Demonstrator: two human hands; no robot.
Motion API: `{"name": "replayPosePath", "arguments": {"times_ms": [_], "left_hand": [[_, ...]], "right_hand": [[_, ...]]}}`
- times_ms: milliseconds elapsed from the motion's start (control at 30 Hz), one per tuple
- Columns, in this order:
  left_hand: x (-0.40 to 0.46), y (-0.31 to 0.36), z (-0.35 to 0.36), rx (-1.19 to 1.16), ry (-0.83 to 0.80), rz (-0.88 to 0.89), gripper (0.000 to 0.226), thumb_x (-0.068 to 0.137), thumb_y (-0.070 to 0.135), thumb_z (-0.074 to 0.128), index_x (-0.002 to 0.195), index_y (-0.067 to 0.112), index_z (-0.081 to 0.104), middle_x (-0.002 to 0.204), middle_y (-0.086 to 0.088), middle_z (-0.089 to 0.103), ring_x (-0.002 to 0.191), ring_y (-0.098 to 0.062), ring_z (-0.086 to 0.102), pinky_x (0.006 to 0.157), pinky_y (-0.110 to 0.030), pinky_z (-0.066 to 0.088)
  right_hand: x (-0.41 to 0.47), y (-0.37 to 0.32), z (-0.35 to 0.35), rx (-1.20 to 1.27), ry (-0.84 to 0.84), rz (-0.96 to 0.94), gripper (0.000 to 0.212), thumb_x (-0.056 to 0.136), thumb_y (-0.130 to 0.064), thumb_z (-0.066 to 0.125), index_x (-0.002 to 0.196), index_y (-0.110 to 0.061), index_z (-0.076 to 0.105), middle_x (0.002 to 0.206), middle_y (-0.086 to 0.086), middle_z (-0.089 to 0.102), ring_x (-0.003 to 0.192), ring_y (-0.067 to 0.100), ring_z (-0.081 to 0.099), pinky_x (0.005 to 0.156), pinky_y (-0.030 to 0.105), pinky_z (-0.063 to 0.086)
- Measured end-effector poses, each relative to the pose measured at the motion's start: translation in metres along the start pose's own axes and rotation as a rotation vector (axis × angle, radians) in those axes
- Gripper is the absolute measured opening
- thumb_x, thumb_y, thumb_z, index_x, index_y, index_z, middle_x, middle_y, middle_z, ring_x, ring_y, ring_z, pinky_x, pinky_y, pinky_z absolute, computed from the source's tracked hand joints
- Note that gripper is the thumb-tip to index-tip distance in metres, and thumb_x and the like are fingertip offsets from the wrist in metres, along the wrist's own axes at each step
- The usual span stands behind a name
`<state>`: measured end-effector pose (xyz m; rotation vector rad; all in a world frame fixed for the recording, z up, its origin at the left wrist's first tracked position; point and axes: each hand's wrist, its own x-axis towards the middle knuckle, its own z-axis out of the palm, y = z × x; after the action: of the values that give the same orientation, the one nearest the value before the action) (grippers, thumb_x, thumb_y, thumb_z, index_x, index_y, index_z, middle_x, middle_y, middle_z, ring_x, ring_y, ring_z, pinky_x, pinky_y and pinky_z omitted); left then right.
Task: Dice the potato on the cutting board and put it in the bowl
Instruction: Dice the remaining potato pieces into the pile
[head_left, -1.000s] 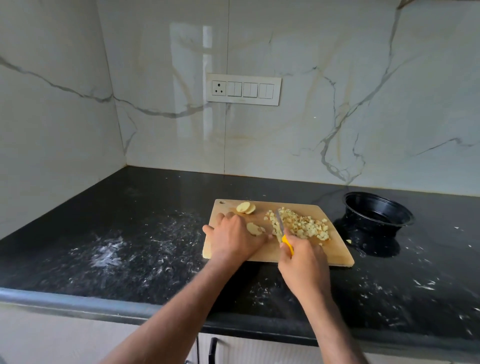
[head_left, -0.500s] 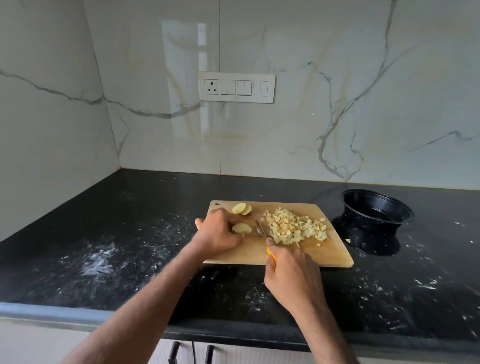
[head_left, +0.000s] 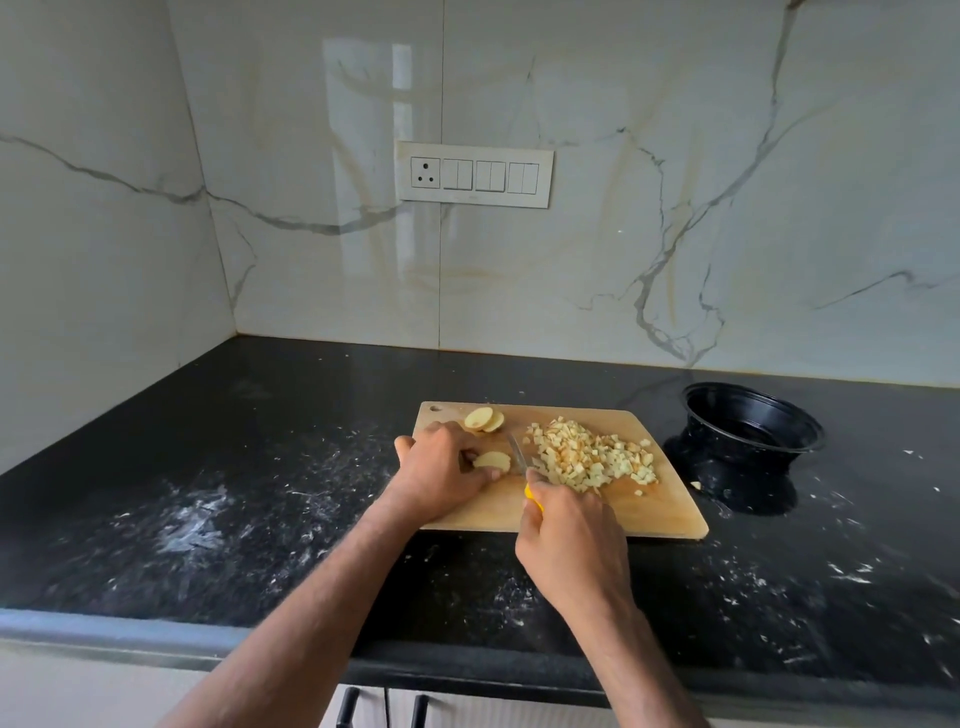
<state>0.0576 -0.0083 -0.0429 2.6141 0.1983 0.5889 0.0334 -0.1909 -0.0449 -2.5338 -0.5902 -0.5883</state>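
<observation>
A wooden cutting board (head_left: 649, 512) lies on the black counter. A heap of diced potato (head_left: 589, 454) covers its right half. Two potato slices (head_left: 484, 419) rest at the board's back left. My left hand (head_left: 441, 467) holds another potato slice (head_left: 492, 460) down on the board with curled fingers. My right hand (head_left: 569, 540) grips a knife with a yellow handle (head_left: 535, 503); its blade (head_left: 517, 452) stands between the held slice and the heap. A black bowl (head_left: 753, 431) sits right of the board; I see no potato inside it.
The black counter (head_left: 234, 493) is smeared with white streaks and crumbs. A stray potato bit (head_left: 695, 485) lies between board and bowl. Marble walls close the back and left; a switch panel (head_left: 474, 174) hangs on the back wall. Cabinet handles (head_left: 348, 706) show below the counter edge.
The knife blade left the edge of the heap and now sits next to the slice under my left hand. My left hand shifted slightly left along the board.
</observation>
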Motion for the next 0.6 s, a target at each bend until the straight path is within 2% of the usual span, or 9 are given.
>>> {"name": "replayPosePath", "arguments": {"times_ms": [167,333,467,600], "left_hand": [[0.000,-0.003,-0.002,-0.016,-0.022,0.066,0.027,0.083,0.051,0.071,0.102,0.033,0.074,0.094,0.015,0.058,0.097,-0.010,0.051,0.081,-0.036,0.029],[0.005,-0.003,0.000,-0.039,-0.020,0.041,0.024,0.081,0.047,0.077,0.102,0.034,0.077,0.093,0.020,0.053,0.103,-0.012,0.055,0.092,-0.042,0.039],[0.007,-0.002,0.006,-0.037,0.020,-0.010,0.018,0.078,0.048,0.079,0.087,0.032,0.075,0.091,0.019,0.057,0.102,-0.010,0.055,0.089,-0.042,0.037],[0.007,0.001,0.008,-0.010,0.010,-0.050,0.020,0.079,0.047,0.075,0.095,0.034,0.076,0.101,0.021,0.059,0.107,-0.009,0.051,0.083,-0.039,0.023]], "right_hand": [[0.007,-0.012,0.012,0.048,-0.016,0.024,0.032,0.100,-0.032,0.055,0.130,-0.025,0.066,0.089,-0.009,0.075,0.064,0.005,0.057,0.046,0.008,0.026],[0.009,-0.014,0.012,0.040,-0.040,0.020,0.032,0.101,-0.031,0.053,0.130,-0.024,0.065,0.083,-0.010,0.072,0.059,0.005,0.056,0.046,0.011,0.034],[0.007,-0.016,0.013,-0.039,-0.062,-0.011,0.028,0.103,-0.029,0.049,0.124,-0.022,0.066,0.069,-0.012,0.057,0.051,0.006,0.048,0.043,0.016,0.032],[0.005,-0.014,0.010,-0.049,-0.099,-0.033,0.024,0.103,-0.027,0.049,0.119,-0.022,0.066,0.063,-0.012,0.053,0.050,0.006,0.050,0.043,0.017,0.033]]}}
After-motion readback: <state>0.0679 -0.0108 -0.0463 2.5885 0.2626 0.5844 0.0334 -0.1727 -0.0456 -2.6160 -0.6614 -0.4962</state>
